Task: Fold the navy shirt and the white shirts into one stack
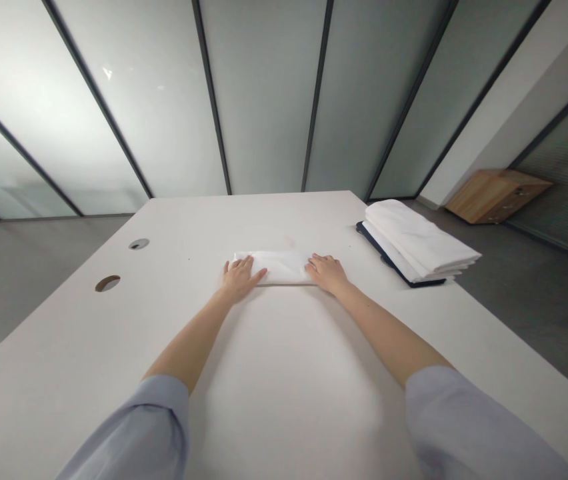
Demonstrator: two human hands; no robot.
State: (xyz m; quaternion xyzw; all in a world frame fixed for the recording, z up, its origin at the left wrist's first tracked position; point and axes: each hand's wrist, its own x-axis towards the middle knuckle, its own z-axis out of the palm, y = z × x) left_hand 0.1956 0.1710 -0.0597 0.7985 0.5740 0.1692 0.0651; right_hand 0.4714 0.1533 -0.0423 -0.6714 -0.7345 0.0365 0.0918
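Note:
A folded white cloth (pixel 284 268) lies flat on the white table (pixel 284 347), its long side running left to right in front of me. My left hand (pixel 240 277) rests palm down on the cloth's left end, fingers spread and thumb pointing inward. On the right end lies my right hand (pixel 327 272), also flat with its fingers apart. Both hands touch the cloth from above, and neither grips it. Parts of the cloth's two ends are hidden under the hands.
At the table's right edge, a stack of folded white cloths (pixel 414 237) sits on a dark navy folded cloth (pixel 404 275). Two round holes, one a cable grommet (pixel 139 244), mark the left side. Beyond are frosted glass panels (pixel 269 100) and a wooden cabinet (pixel 489 195).

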